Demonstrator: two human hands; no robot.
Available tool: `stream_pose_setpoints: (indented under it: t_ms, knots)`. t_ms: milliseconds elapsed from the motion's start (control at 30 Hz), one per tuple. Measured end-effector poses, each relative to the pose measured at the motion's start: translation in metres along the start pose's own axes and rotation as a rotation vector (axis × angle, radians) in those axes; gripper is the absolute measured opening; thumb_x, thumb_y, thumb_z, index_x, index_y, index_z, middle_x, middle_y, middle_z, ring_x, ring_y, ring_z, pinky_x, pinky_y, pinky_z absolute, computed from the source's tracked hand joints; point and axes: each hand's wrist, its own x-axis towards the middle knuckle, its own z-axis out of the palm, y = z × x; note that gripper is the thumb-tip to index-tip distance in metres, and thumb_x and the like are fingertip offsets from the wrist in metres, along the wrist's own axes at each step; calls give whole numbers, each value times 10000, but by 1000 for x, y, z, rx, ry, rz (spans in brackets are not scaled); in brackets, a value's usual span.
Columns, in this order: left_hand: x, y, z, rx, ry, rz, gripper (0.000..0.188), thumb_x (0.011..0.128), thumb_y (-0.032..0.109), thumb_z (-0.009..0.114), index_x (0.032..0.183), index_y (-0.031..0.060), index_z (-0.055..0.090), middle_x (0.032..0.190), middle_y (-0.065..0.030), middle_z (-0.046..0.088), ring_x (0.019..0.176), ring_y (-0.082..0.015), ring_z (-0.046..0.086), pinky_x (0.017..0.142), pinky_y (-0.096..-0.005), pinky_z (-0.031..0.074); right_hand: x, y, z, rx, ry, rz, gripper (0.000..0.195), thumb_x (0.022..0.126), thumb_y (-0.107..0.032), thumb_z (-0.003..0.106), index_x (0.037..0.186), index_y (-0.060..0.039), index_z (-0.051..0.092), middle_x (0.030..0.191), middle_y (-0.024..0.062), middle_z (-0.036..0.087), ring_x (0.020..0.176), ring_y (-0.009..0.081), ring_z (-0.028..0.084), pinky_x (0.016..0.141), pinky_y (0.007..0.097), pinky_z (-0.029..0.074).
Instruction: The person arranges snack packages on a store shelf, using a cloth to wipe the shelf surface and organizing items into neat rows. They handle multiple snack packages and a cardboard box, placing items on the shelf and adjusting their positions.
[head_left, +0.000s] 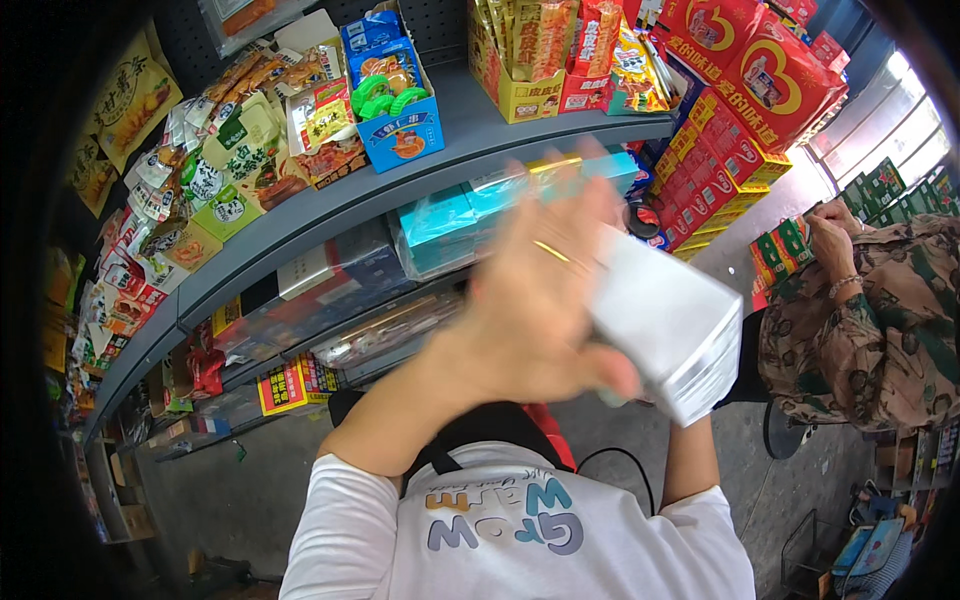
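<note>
My left hand (536, 300), blurred by motion, is raised in front of the shelf with its fingers extended and apart. Its thumb side is close to a white carton (664, 315); whether they touch cannot be told. The carton is tilted, with a plain white face up and a greyish side facing me. My right forearm (691, 461) reaches up behind the carton, which hides most of the right hand and appears to rest in it. Beyond the left hand lie turquoise boxes (439, 225) in clear plastic wrap on a lower shelf.
A grey shelf (465, 135) bears snack packets (240, 142), a blue display box (405, 131) and yellow snack boxes (536, 97). Red gift cartons (780, 82) are stacked at the right. A person in a patterned shirt (862, 322) stands close on my right, hands near green-and-red boxes (780, 247).
</note>
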Motion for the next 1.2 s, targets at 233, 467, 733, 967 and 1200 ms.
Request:
stream_pose_setpoints:
  t_ms: [233, 467, 733, 967, 1200]
  knots:
    - [-16, 2, 31, -107, -116, -101, 1063, 784, 727, 430, 1361, -144, 229, 1408, -400, 190, 1256, -606, 245, 1013, -673, 191, -5, 5, 0, 76, 12, 52, 394, 847, -65, 602, 1216, 32, 506, 1222, 132, 548, 1146, 225, 499, 985, 343, 387]
    - [-49, -13, 36, -163, -130, -172, 1076, 581, 556, 786, 1258, -156, 349, 1363, -354, 328, 1255, -519, 348, 1020, -578, 317, 16, 3, -8, 93, -13, 38, 401, 837, -59, 608, 1213, 38, 507, 1228, 144, 547, 1150, 229, 498, 987, 343, 384]
    - [-51, -70, 5, -911, 195, -826, 481, 868, 196, 656, 1225, -73, 478, 1091, -152, 627, 1003, -176, 602, 848, -325, 496, 86, -36, -81, -404, 8, -380, 410, 825, -53, 615, 1208, 46, 509, 1235, 157, 546, 1155, 234, 497, 990, 344, 381]
    - [-39, -117, -3, -1066, 323, -1110, 377, 980, 317, 462, 1102, -20, 579, 952, -87, 662, 831, -161, 650, 706, -298, 534, 184, -166, -113, -256, -38, -192, 242, 857, -120, 529, 980, 75, 600, 825, 261, 622, 834, 291, 639, 792, 375, 464]
    - [-29, -151, 19, -1034, 316, -1205, 440, 981, 404, 423, 937, 6, 608, 771, -72, 655, 598, -144, 620, 507, -285, 507, 208, -172, -121, -313, -34, -231, 276, 873, -165, 511, 930, 87, 611, 779, 227, 624, 760, 273, 606, 745, 366, 461]
